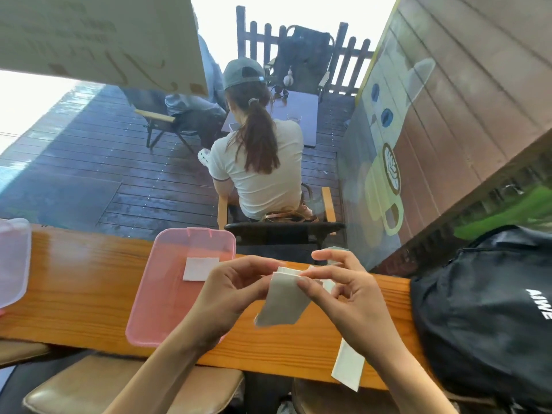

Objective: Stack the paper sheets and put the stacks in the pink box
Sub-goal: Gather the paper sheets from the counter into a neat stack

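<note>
We hold a small stack of paper sheets [282,297] above the wooden desk [77,282], both hands meeting at its upper edge. Our left hand [230,291] curls its fingers round the stack's left side, and our right hand [343,289] pinches the top right corner between thumb and forefinger, the other fingers loosely bent. The stack hangs tilted, its lower end lifted clear of the desk. Just left of our hands sits the pink box [155,309], open, with one white stack [199,268] lying flat inside near its far wall. Another loose sheet [348,367] rests on the desk's near edge below our right wrist, partly overhanging. A second sheet shows behind the right hand's fingers, mostly hidden. A translucent lid [13,261] lies at the desk's far left, and a black backpack [490,309] occupies the right end. Beyond the glass, a person in a cap and white shirt [257,171] sits with their back to us on a wooden deck.
</note>
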